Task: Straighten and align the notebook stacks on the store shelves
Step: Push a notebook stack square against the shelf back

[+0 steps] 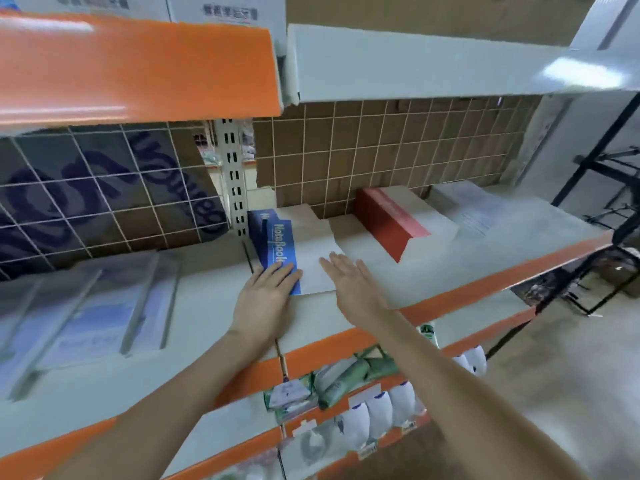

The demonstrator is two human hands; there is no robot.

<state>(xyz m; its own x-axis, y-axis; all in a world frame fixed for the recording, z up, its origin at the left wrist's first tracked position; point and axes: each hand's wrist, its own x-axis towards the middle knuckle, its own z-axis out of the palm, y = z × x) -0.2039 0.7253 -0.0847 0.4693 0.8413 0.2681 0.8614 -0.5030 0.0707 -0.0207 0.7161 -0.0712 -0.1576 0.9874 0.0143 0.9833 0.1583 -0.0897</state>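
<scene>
A stack of notebooks with a blue spine marked "NoteBook" (277, 244) and pale covers lies on the grey shelf (450, 268), close to the upright post. My left hand (265, 299) lies flat at the stack's near left corner, fingers straight and touching the blue edge. My right hand (349, 278) rests flat with straight fingers on the pale cover, at the stack's near right edge. Further right stands a second stack with a red spine (391, 220), and beyond it a pale printed stack (474, 209).
Clear plastic folders (90, 306) lie on the shelf section to the left. A wire grid backs the shelf. Orange-edged shelves above and below; the lower ones carry green packets (346, 375) and white bottles (381, 410). A black metal rack (609, 202) stands at the right.
</scene>
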